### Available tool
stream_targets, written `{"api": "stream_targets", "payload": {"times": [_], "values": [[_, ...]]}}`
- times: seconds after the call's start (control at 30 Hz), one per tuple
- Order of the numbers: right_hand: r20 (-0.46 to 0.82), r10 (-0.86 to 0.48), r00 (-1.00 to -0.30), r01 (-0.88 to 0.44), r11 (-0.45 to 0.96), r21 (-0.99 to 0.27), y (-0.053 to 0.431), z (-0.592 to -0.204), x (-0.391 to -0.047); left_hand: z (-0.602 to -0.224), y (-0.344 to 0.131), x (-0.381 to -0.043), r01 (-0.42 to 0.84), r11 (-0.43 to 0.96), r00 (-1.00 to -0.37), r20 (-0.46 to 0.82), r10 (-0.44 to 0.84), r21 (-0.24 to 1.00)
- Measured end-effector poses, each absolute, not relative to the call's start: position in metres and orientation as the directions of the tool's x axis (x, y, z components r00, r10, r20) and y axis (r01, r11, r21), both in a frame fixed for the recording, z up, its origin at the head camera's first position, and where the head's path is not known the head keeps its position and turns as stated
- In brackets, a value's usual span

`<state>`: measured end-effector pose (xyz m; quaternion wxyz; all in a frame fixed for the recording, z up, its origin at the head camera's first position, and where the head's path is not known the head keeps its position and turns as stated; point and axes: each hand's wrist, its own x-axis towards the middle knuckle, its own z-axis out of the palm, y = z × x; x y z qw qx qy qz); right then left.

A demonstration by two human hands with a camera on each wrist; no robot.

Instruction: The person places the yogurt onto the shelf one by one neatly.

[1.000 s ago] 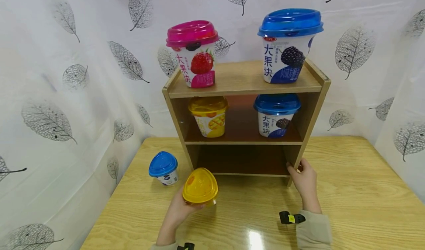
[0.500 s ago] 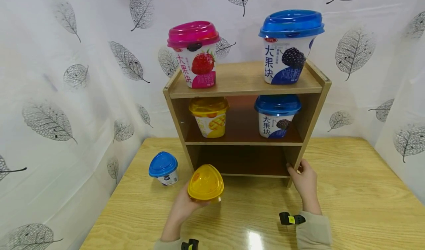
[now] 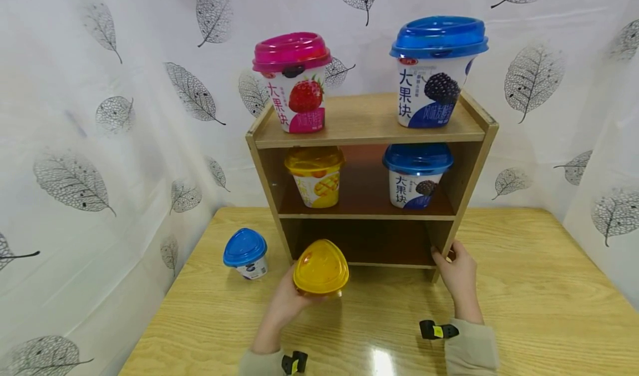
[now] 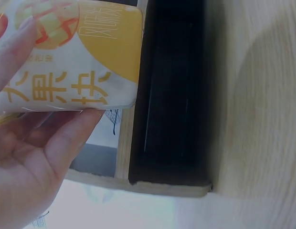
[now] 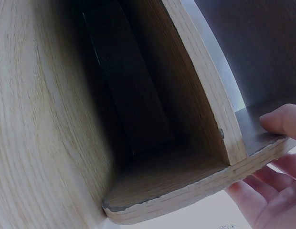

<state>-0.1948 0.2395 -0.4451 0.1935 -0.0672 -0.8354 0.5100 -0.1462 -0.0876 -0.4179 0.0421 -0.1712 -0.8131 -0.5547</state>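
In the head view my left hand (image 3: 288, 304) grips a yogurt cup with a yellow lid (image 3: 321, 267), just in front of the bottom shelf's left end. The left wrist view shows the mango picture on this yogurt cup (image 4: 90, 71), with fingers wrapped round its sides. My right hand (image 3: 458, 270) holds the right side panel of the small wooden shelf (image 3: 369, 138) low down. Seen from the right wrist, the thumb lies inside the panel (image 5: 186, 195) and the other fingers outside it. A blue-lidded yogurt cup (image 3: 246, 253) stands on the table left of the shelf.
On the shelf's top stand a pink-lidded strawberry cup (image 3: 293, 82) and a blue-lidded cup (image 3: 436, 71). The middle level holds a yellow-lidded cup (image 3: 317, 176) and another blue-lidded cup (image 3: 416, 175). A leaf-patterned curtain (image 3: 125, 143) surrounds the wooden table (image 3: 529, 287).
My left hand has carried the yellow-lidded yogurt cup to the right and forward, closer to the bottom level. My right hand has stayed at the side panel.
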Motion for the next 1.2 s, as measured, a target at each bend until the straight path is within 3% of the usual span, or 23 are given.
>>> {"api": "stream_targets", "payload": {"times": [0.3, 0.57, 0.9, 1.2], "values": [[0.256, 0.31, -0.916, -0.09, 0.463, -0.882, 0.24, -0.447, -0.195, -0.388, -0.069, -0.143, 0.311, 0.344, -0.941, 0.235, 0.244, 0.886], [0.246, 0.315, -0.917, -0.08, 0.458, -0.886, 0.239, -0.446, -0.195, -0.41, -0.059, -0.161, 0.296, 0.409, -0.951, 0.227, 0.21, 0.863], [0.268, 0.314, -0.911, -0.094, 0.473, -0.876, 0.239, -0.447, -0.196, -0.404, -0.035, -0.176, 0.339, 0.318, -0.931, 0.268, 0.246, 0.885], [0.259, 0.314, -0.913, -0.091, 0.463, -0.882, 0.239, -0.444, -0.195, -0.402, -0.021, -0.183, 0.343, 0.319, -0.928, 0.266, 0.262, 0.883]]}}
